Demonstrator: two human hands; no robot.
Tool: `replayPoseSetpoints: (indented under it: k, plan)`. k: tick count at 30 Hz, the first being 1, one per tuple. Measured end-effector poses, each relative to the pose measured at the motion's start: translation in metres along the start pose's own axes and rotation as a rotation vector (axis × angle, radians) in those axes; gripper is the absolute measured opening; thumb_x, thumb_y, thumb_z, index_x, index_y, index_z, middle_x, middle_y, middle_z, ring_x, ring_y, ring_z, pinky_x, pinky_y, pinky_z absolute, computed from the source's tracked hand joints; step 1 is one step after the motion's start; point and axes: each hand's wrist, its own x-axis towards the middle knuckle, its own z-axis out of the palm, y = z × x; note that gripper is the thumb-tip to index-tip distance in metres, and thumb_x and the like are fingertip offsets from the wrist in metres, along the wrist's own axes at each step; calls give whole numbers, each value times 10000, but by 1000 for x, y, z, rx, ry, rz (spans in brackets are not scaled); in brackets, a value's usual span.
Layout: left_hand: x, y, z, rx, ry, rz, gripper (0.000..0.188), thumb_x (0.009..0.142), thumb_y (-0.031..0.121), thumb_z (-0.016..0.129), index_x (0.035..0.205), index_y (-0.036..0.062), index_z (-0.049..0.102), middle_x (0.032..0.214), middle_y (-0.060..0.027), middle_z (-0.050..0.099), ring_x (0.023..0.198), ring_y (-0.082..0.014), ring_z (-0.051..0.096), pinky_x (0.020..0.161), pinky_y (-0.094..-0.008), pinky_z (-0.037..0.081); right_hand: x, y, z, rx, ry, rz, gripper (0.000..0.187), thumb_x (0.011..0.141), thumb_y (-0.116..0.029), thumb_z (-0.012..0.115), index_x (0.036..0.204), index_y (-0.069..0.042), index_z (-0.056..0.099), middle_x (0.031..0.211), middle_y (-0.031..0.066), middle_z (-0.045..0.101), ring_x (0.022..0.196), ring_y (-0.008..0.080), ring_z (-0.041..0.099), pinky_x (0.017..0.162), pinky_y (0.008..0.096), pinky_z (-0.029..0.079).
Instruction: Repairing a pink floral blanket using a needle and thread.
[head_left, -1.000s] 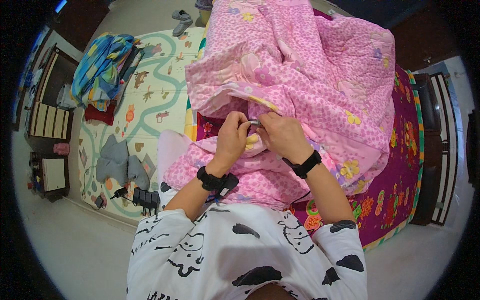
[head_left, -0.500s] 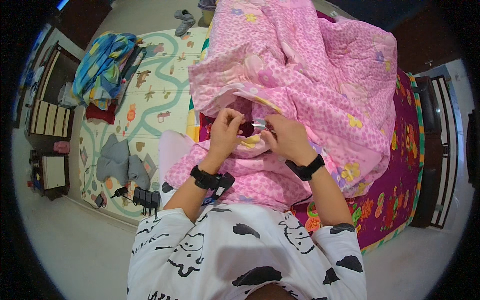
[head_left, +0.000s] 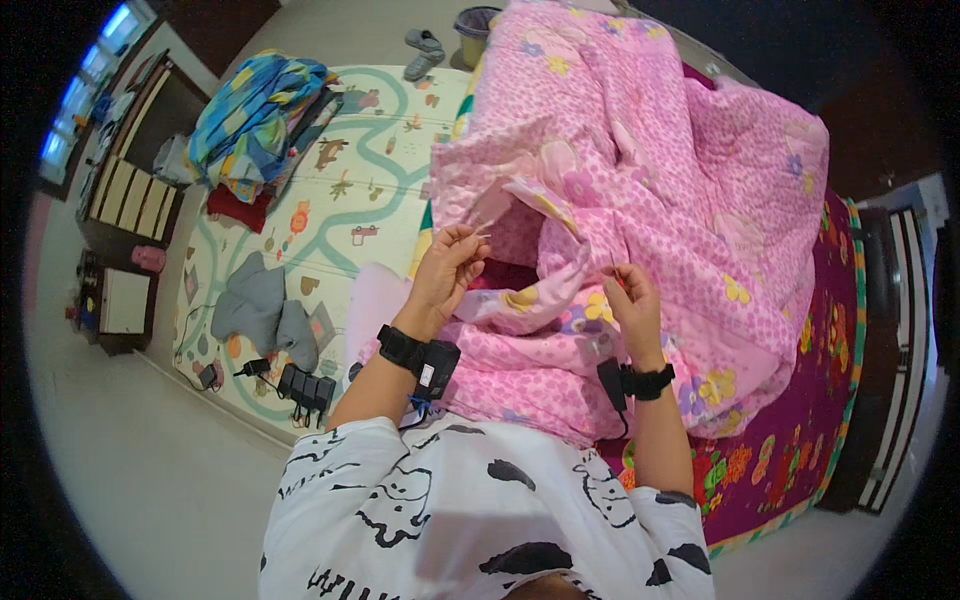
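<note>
My left hand [head_left: 449, 262] is closed in a pinch at the left side of a gap in the pink quilt [head_left: 670, 190]. A thin pale strip [head_left: 484, 231] sticks out from its fingertips; its kind is too small to make out. My right hand [head_left: 635, 302] is apart from it, over the quilt to the right of the gap. Its fingers are closed on a small thin-bladed tool, of which only a narrow dark tip [head_left: 613, 261] shows. The quilt has flowers and spots, and its raised edge [head_left: 548, 210] curls around the dark opening.
A cream patterned mat [head_left: 390, 130] lies to the left, with a bundled blue-yellow blanket [head_left: 260, 115], grey cloth [head_left: 255, 305] and black adapters [head_left: 306, 392]. Purple floral bedding [head_left: 830, 330] shows at right. Slippers [head_left: 424, 55] and a bin [head_left: 472, 48] are at the far side.
My hands have moved apart. My right hand has drawn away to the right and lower, and the silvery blade seen between the hands now shows only as a narrow tip.
</note>
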Motion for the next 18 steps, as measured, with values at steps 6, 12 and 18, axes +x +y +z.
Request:
replayPoseSetpoints:
  k: [6,12,18]
  plan:
    - [2,33,-43,22,178,172,126,853,88,579,960,79,513,810,-17,580,727,-97,600,564,-171,494,6,11,-1,1,-52,-16,173,830,-114,607,961,-11,562,779,-40,501,682,39,443,601,179,368]
    - [3,66,-88,87,301,262,118,853,129,585,952,101,527,786,-13,592,709,-109,584,586,-194,460,20,6,10,-30,-12,-100,136,866,-141,547,981,-69,551,661,-86,439,512,-13,333,439,152,240]
    - [30,98,-99,156,328,312,123,859,173,587,941,99,531,754,-7,574,642,-83,539,535,-177,424,50,-25,2,11,13,-38,103,847,-112,585,854,-27,528,692,-52,453,618,35,403,561,190,358]
